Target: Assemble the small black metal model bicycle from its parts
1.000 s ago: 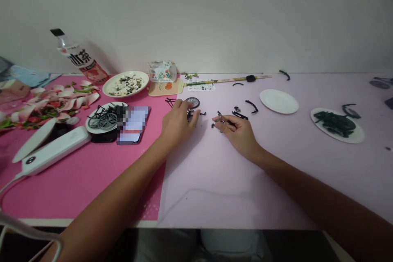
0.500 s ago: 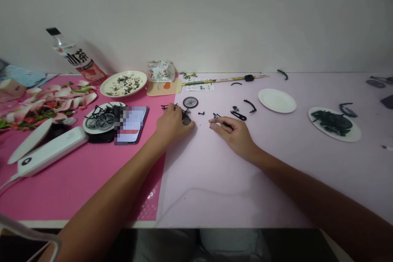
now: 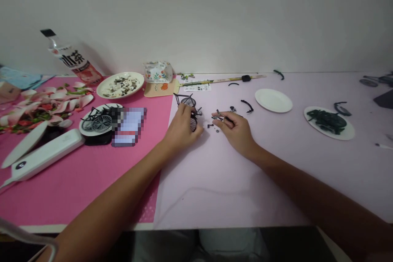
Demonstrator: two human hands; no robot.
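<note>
Near the seam of the two mats, my left hand (image 3: 184, 127) is closed on a black model bicycle (image 3: 193, 123). Part of its frame and a spoked wheel show past my fingers; the rest is covered. Another spoked wheel (image 3: 188, 101) shows behind the frame. My right hand (image 3: 235, 129) pinches a thin black-and-silver piece (image 3: 218, 115) whose exact kind I cannot make out. Its tip points toward the bicycle, with a gap between the hands. A small black part (image 3: 210, 126) and a tiny round grey piece (image 3: 217, 131) lie on the table between them.
Beyond my right hand are a curved black part (image 3: 247, 106) and a white plate (image 3: 274, 100). Another plate holds dark green pieces (image 3: 327, 121). To the left are a phone (image 3: 129, 127), a plate of bicycle parts (image 3: 101, 122), a white device (image 3: 47, 153) and a bottle (image 3: 73, 59).
My left hand has shifted right, and the bicycle frame now stands up higher beside it. My right hand has moved slightly, and the tiny round grey piece now shows between the hands.
</note>
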